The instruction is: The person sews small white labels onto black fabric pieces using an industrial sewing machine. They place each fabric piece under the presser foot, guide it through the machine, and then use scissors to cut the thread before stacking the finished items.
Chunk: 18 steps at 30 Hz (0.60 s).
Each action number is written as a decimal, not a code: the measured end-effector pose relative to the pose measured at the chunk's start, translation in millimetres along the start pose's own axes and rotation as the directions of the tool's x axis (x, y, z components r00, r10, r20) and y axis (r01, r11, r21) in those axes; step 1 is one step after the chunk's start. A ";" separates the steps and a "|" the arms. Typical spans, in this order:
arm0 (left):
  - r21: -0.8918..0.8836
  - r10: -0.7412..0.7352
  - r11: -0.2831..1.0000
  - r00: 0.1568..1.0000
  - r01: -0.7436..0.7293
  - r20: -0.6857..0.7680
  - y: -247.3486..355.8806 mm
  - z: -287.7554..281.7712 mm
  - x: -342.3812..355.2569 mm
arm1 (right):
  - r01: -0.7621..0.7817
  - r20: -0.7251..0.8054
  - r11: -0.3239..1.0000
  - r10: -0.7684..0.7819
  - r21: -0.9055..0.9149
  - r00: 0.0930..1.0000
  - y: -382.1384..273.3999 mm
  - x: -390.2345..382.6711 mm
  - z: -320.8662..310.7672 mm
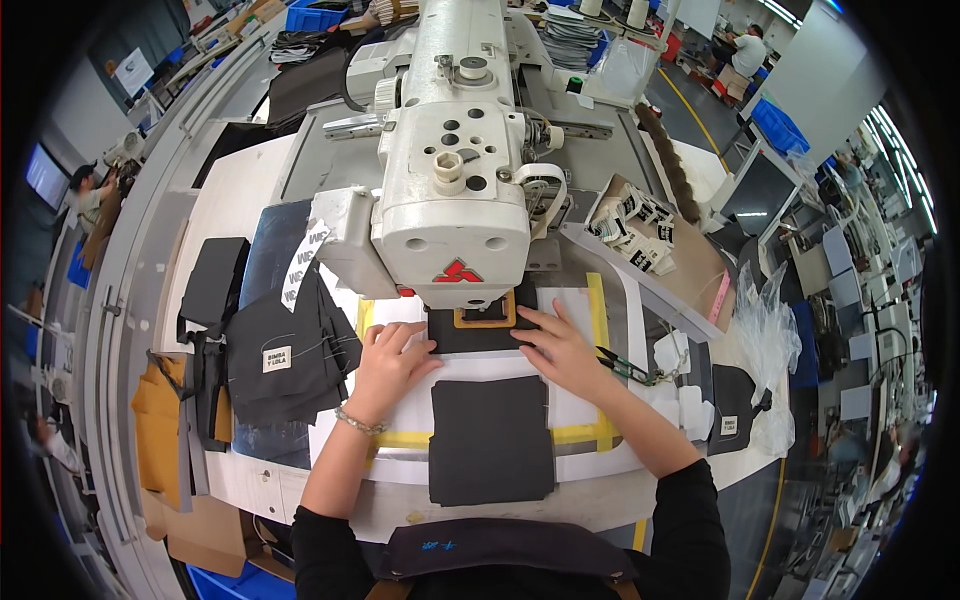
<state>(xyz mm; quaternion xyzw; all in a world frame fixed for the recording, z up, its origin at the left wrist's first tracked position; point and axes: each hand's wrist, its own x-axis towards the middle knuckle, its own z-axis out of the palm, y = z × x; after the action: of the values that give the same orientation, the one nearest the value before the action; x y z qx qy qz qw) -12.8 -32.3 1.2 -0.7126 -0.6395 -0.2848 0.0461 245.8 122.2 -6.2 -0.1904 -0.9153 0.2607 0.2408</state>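
Note:
In the head view my left hand [393, 365] rests with fingers apart at the left edge of a black fabric piece [455, 340] under a white industrial sewing machine [450, 210]. My right hand [552, 348] has its fingers spread on that piece's right side. A rectangular tan frame [484, 322] sits on the piece beneath the machine head, partly hidden. The white work sheet [390, 458] has yellow tape along its edges. Nearer me lies a stack of black fabric squares [490, 440]. Dark green-handled snips [625, 368] lie beside my right hand.
Left are black pieces [280, 365] with white labels, black bundles [210, 280] and mustard fabric [155, 430]. Right are a cardboard tray [690, 290] of labels, crumpled clear plastic [765, 350] and a screen [760, 195]. Several other people work in the background, including one at far left [90, 195].

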 end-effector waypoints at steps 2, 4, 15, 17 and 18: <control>0.049 0.009 0.999 1.000 -0.009 0.016 0.5 1.9 -0.6 | 0.007 -0.004 1.000 -0.007 -0.014 1.000 0.9 -1.4 0.4; 0.068 0.007 0.998 1.000 -0.008 0.016 1.3 1.8 -0.8 | -0.009 0.000 1.000 0.009 -0.011 1.000 -0.6 -1.9 -0.1; 0.034 -0.029 0.999 0.999 0.029 0.014 4.8 0.2 0.4 | 0.001 -0.015 1.000 -0.001 -0.006 1.000 -1.0 0.2 0.1; 0.011 -0.031 0.999 0.999 0.030 0.022 3.8 1.6 -1.7 | -0.002 -0.009 1.000 0.002 -0.009 1.000 0.1 0.0 0.7; 0.008 -0.029 1.000 0.999 0.029 0.017 3.7 2.2 -1.8 | 0.003 -0.014 1.000 -0.004 -0.010 1.000 1.4 -0.4 1.4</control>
<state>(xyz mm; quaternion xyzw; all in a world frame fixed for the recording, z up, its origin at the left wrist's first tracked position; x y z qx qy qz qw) -8.6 -33.6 -0.4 -0.7054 -0.6513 -0.2769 0.0395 245.7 122.5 -8.2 -0.1918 -0.9152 0.2545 0.2468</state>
